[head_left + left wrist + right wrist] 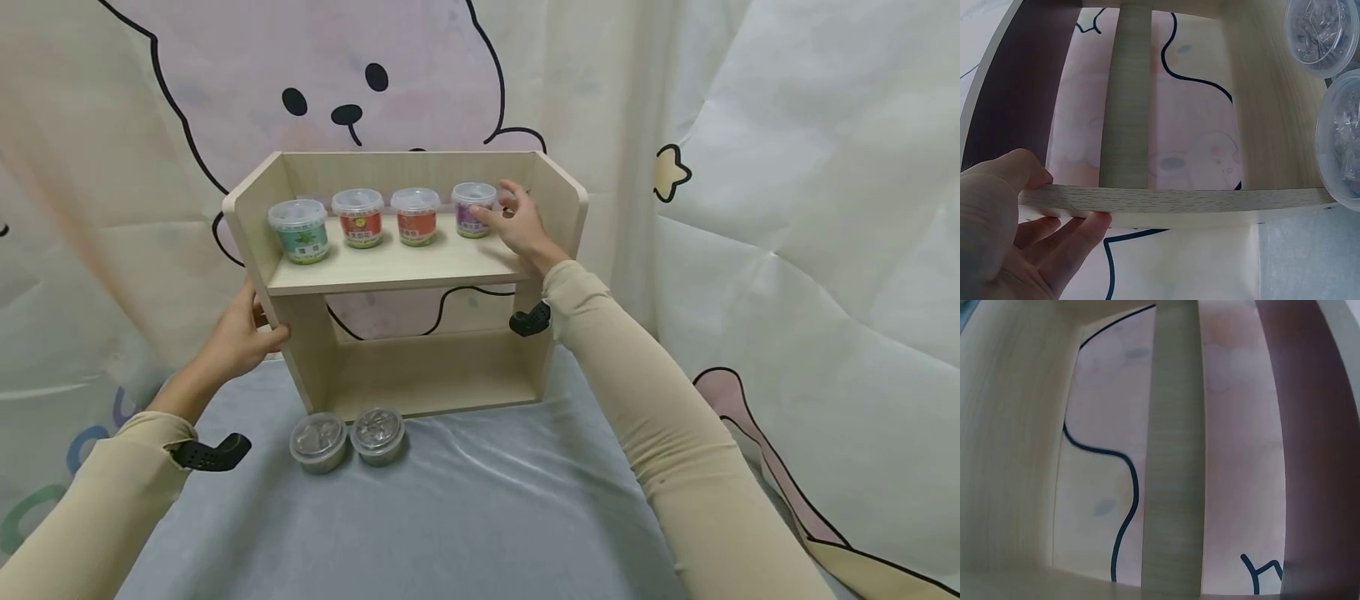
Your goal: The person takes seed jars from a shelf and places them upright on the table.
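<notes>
A wooden two-tier shelf (pixel 397 271) stands on the cloth-covered table. My left hand (pixel 236 335) grips the front edge of its left side panel, thumb on the inner face and fingers outside, as the left wrist view shows. On the upper board stand a green-labelled cup (pixel 300 233), two red-labelled cups (pixel 360 223) and a purple-labelled cup (pixel 472 210), all lidded. My right hand (pixel 521 225) is at the purple-labelled cup's right side, thumb over its front, fingers spread and loosely bent beside it. The right wrist view does not show this hand.
Two clear-lidded cups (pixel 318 442) stand on the blue-grey cloth (pixel 480 517) in front of the shelf's lower left. The lower compartment (pixel 435 367) has an open back with a crossbar (pixel 1127 94). Printed curtains (pixel 810 208) hang behind and beside the table.
</notes>
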Motion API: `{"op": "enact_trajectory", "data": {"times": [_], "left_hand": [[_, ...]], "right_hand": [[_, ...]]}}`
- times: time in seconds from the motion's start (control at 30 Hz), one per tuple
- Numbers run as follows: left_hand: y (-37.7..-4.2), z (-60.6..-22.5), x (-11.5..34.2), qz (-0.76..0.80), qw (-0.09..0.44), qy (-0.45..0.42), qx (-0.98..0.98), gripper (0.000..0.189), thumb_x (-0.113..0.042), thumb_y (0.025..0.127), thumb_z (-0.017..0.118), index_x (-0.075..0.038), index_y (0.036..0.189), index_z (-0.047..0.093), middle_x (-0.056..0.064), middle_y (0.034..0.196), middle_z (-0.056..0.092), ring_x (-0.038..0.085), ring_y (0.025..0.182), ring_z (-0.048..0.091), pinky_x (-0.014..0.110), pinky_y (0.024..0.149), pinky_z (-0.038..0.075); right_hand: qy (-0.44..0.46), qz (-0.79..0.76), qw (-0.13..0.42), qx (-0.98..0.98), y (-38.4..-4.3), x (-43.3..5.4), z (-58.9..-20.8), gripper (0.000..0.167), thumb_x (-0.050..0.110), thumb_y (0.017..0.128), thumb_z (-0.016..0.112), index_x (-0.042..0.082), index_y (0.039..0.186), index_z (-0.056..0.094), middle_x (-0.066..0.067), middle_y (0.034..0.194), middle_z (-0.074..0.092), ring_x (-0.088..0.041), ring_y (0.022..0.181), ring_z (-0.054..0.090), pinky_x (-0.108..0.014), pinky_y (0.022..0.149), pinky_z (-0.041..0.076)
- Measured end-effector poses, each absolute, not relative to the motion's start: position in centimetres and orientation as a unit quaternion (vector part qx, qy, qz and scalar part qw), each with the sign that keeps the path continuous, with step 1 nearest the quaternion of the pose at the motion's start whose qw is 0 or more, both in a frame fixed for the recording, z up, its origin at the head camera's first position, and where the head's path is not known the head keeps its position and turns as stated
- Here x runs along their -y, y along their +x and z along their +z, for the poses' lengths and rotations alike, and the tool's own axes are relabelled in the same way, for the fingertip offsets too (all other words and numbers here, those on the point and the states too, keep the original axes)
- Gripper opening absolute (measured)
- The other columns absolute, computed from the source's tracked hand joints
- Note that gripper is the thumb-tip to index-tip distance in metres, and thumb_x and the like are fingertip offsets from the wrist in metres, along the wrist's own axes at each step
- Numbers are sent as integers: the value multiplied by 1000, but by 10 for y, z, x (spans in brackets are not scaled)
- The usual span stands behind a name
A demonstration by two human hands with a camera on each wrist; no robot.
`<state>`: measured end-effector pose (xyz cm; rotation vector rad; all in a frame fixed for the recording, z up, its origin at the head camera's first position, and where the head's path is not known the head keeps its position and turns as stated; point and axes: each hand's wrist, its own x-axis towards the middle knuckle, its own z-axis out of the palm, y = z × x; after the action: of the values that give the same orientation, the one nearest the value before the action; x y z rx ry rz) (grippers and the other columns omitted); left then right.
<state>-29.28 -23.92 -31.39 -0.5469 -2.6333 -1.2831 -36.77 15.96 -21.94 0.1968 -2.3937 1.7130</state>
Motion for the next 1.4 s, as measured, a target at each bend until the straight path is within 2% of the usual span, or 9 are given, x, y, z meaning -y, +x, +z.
{"op": "enact_trajectory", "data": {"times": [0.13,0.2,0.33,0.53,0.67,0.8,1.03,1.4], "left_hand": [[-288,-315,240,-424,82,-179,884,93,5,92,57,-22,163,3,35,157,30,66,129,44,49,69,63],[-286,-316,240,-426,82,-180,883,93,5,92,57,-23,163,3,34,158,29,66,129,44,50,69,63],[-284,-318,242,-429,81,-180,882,93,5,92,58,-23,163,4,33,158,29,66,129,44,47,69,64],[-285,-321,245,-427,81,-179,882,92,6,92,58,-20,163,4,36,155,31,66,127,46,40,65,64],[-286,-321,246,-423,85,-183,883,93,6,92,58,-19,163,4,37,153,33,65,124,49,36,63,62],[-285,-320,245,-423,83,-184,883,93,7,91,58,-20,162,4,37,152,34,64,123,50,33,62,61],[-284,-319,245,-428,90,-193,879,90,8,90,58,-16,161,8,39,147,38,65,119,52,27,61,59],[-291,-313,236,-412,79,-171,892,92,3,93,58,-24,162,5,35,153,35,63,126,49,44,69,63]], "right_hand": [[81,576,76,810,-368,-158,-222,87,31,93,73,20,162,22,-14,165,33,-31,154,29,-41,125,30],[82,576,68,810,-368,-156,-223,88,32,93,72,21,163,20,-13,165,32,-29,155,28,-40,126,30],[79,569,60,816,-367,-152,-223,91,32,93,73,20,163,17,-14,166,31,-27,155,29,-39,126,30],[62,562,59,823,-368,-147,-224,93,35,93,72,19,163,13,-17,160,39,-25,149,39,-36,123,33],[50,555,68,828,-369,-145,-224,92,38,94,70,19,163,12,-17,158,38,-26,147,41,-36,123,33],[51,546,69,833,-368,-143,-226,85,38,96,67,21,163,17,-12,160,37,-26,148,40,-36,124,33],[50,554,97,826,-369,-143,-231,76,39,96,68,22,159,29,-9,153,45,-21,139,47,-34,119,39],[64,560,130,816,-369,-155,-227,73,32,94,71,14,155,36,-12,150,49,-22,137,49,-31,113,45]]}}
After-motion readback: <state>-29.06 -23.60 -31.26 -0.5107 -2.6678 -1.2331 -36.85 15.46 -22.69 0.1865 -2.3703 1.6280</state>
